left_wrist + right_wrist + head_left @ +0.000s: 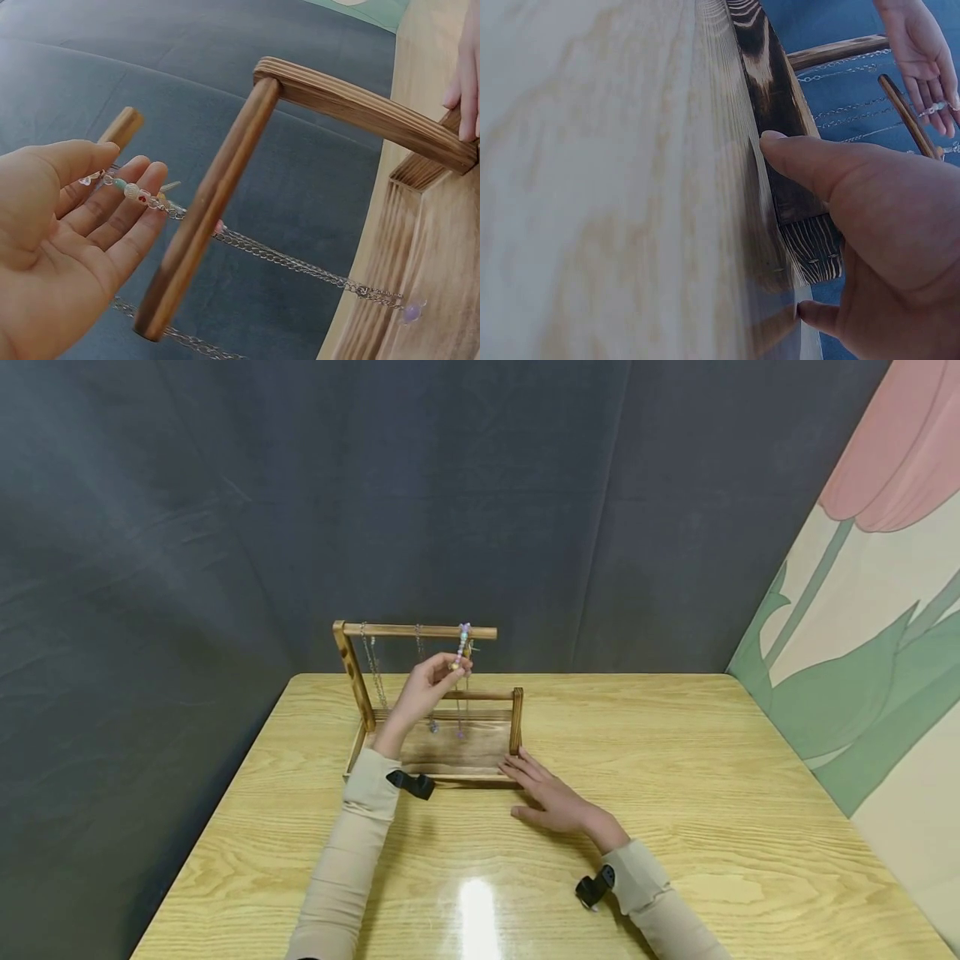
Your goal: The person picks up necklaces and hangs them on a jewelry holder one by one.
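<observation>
A wooden jewelry stand (358, 681) has an upper bar, a lower bar and a shallow tray base. At the right end of the upper bar, my left hand (423, 689) holds a beaded bracelet (461, 645) of pastel beads between thumb and fingers. In the left wrist view, the beads (131, 191) cross the fingers beneath the thumb, close to silver chain. My right hand (551, 797) rests at the tray's front right corner with fingers extended. From the right wrist, its thumb (802, 154) lies against the dark-grained wood of the base.
Silver chain necklaces (372, 660) hang from the upper bar on the left and middle. A purple pendant (412, 313) dangles above the tray floor (420, 756). The stand sits on a light wood table (675, 777), before a dark cloth (450, 510) and a tulip-patterned panel (862, 693).
</observation>
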`<action>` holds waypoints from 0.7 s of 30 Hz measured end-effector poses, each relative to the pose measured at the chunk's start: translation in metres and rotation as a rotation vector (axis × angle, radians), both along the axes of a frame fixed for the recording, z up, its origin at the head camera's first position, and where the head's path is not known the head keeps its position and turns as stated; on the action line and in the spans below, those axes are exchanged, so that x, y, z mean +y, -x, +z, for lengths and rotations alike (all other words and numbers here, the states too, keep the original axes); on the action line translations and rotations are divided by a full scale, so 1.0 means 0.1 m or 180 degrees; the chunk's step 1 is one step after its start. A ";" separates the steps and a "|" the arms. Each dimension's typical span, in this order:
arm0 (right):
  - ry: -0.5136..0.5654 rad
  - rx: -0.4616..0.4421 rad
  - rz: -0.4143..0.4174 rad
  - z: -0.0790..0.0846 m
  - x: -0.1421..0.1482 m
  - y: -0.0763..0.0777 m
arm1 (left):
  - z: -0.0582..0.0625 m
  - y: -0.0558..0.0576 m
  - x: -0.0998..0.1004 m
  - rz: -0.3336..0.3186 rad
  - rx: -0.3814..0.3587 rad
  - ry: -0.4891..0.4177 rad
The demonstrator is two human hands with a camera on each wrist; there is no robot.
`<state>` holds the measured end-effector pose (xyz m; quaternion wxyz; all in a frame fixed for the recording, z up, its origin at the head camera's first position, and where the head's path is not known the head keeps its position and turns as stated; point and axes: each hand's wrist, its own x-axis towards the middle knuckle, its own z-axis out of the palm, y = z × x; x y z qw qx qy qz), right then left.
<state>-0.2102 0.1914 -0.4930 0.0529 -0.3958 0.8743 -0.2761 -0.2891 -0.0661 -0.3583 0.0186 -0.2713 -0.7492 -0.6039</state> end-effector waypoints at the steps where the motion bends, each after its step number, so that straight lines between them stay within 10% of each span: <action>1: -0.0011 0.0000 -0.0008 0.00 0.00 0.00 | -0.01 0.01 0.00 -0.0004 -0.0030 -0.0003; 10: -0.0059 -0.0037 -0.0039 0.00 0.01 0.01 | -0.29 0.23 0.00 0.0126 -0.0064 0.0086; 21: -0.0018 -0.0061 -0.0012 -0.01 0.01 0.02 | -0.12 0.11 -0.02 0.0041 -0.0062 0.0118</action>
